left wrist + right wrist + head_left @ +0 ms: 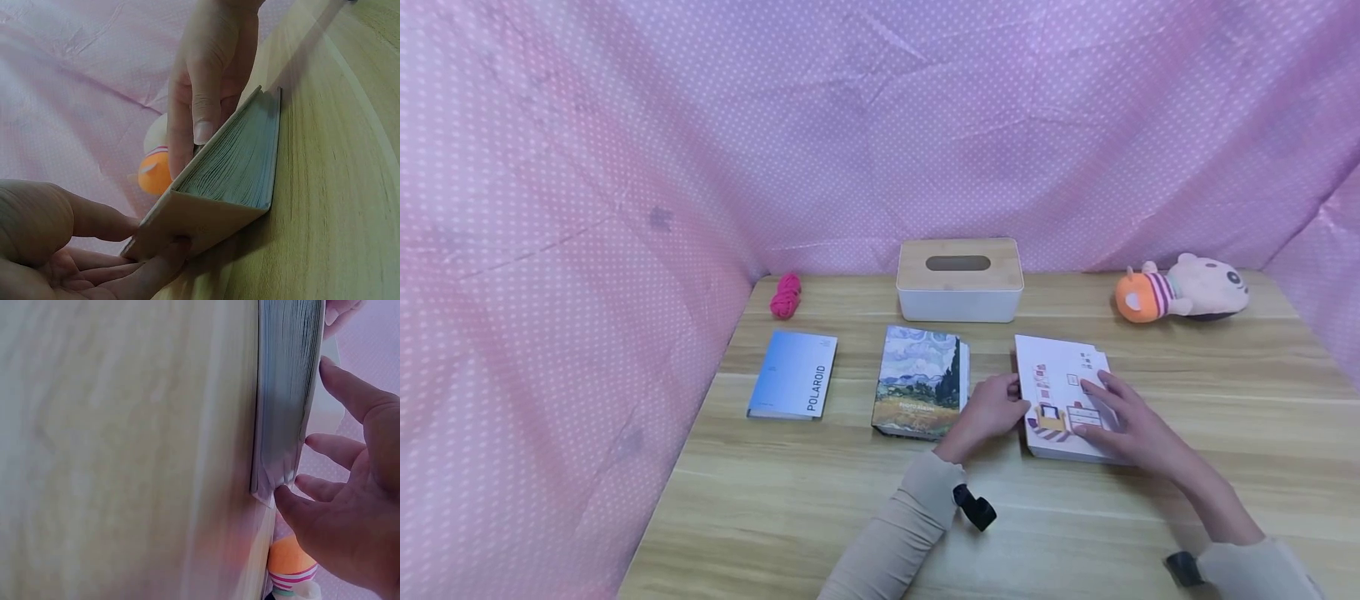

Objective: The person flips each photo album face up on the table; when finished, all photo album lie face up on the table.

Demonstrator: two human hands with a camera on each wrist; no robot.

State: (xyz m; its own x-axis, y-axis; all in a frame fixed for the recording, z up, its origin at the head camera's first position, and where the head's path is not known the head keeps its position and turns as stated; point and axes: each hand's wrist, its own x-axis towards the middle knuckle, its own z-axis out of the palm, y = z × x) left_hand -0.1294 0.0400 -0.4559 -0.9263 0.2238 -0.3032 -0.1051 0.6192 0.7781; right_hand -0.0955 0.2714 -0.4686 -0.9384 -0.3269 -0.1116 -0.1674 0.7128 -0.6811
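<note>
A thick white photo album with a drawn room on its cover lies at the right of the table. At its left edge, my left hand has the thumb by the cover's edge and fingers against the spine. My right hand rests on the right part of the cover with fingers spread. The right wrist view shows its fingertips along the cover and page edges. Just left of my left hand lies a photo album with a landscape painting.
A blue Polaroid album lies at the left, with pink yarn behind it. At the back stand a tissue box with wooden lid and a plush toy at the right. A pink dotted cloth hangs behind the table.
</note>
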